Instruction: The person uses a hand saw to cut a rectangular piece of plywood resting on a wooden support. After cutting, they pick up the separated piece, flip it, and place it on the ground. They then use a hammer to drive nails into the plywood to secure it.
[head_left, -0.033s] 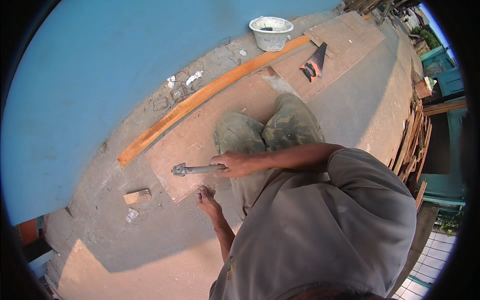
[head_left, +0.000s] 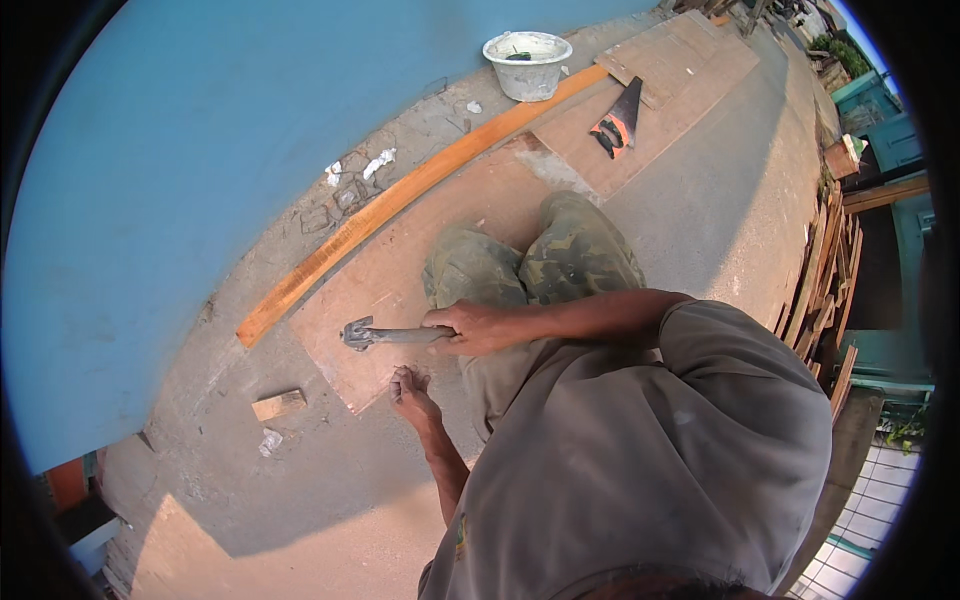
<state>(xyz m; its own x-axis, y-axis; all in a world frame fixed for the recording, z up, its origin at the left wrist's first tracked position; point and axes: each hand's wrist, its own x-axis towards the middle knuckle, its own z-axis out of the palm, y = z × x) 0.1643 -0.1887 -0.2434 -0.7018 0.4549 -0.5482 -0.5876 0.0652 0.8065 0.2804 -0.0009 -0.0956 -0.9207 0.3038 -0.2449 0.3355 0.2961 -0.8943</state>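
My right hand [head_left: 474, 328] is wrapped round the handle of a claw hammer [head_left: 392, 336], just in front of my knees. The hammer's metal head points left, over a thin plywood sheet [head_left: 385, 268] on the ground. Close to the sheet's near edge, my left hand [head_left: 414, 397] has its fingers curled together; whatever they may hold is too small or hidden to name. I am crouching with camouflage-trousered knees over the plywood.
A long wooden plank [head_left: 420, 180] runs beside the blue wall [head_left: 180, 180]. Beyond my knees are a handsaw [head_left: 619, 118] on more plywood and a whitish bucket [head_left: 528, 72]. A short wood block [head_left: 279, 404] lies at left; stacked timber [head_left: 822, 275] stands right.
The view has shifted slightly. The hammer head has turned a little in my right hand, while my left hand stays curled near the plywood edge.
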